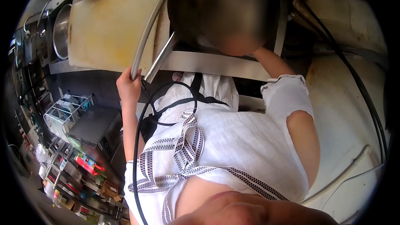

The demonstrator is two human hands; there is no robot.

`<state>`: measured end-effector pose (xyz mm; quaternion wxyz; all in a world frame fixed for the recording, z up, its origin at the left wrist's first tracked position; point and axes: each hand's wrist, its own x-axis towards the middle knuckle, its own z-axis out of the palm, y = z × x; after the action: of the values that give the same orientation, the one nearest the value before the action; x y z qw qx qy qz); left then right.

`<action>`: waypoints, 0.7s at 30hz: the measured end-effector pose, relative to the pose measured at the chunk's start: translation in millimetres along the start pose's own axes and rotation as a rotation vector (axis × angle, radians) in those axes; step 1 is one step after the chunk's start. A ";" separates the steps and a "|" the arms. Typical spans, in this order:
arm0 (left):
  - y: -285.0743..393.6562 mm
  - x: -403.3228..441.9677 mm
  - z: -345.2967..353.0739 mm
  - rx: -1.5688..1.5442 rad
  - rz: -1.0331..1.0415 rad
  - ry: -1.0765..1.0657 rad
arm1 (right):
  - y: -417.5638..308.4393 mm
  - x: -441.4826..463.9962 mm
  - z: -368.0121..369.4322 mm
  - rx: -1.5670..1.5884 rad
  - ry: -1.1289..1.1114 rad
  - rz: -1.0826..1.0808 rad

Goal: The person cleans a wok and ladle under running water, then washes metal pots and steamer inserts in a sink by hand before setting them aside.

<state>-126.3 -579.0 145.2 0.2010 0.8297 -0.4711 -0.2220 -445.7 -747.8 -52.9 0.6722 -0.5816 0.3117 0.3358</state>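
Note:
My left hand (130, 86) is closed in a fist around the lower end of a long, curved grey tube (146, 33). The tube rises past a yellowed cutting board (110, 27). Just right of that fist, a shiny metal bar (160, 58) slants upward. My right forearm (273, 63) reaches over the counter edge toward a large dark round vessel (183, 14). A blurred patch covers much of the vessel and my right hand, so its fingers and anything in them are hidden.
A steel counter edge (212, 63) runs in front of me. Left of the board stands a metal bowl (62, 31). A black cable (139, 141) loops across my white clothing. Below left are a dark box (93, 129) and a wire rack (68, 108). Another black cable (354, 68) hangs at right.

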 end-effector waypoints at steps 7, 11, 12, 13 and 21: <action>-2.6 0.0 6.3 -0.032 -0.008 0.026 | 96.6 -0.7 -47.4 -0.450 0.800 0.387; -2.6 -2.6 7.2 0.016 0.004 -0.010 | 19.2 11.1 -22.6 -0.288 0.146 0.233; -4.7 -2.0 8.8 -0.003 0.004 0.003 | 23.7 10.3 -16.7 -0.287 0.152 0.240; -6.2 -1.6 10.3 -0.021 0.001 0.015 | 30.6 14.0 -9.0 -0.116 0.219 0.266; -7.6 0.9 7.5 -0.050 0.011 0.043 | 48.2 -26.5 -97.7 -0.248 1.051 0.560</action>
<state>-124.9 -577.1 134.7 0.2330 0.8263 -0.4656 -0.2149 -503.1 -842.3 -71.7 0.2417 -0.6396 0.7013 0.2016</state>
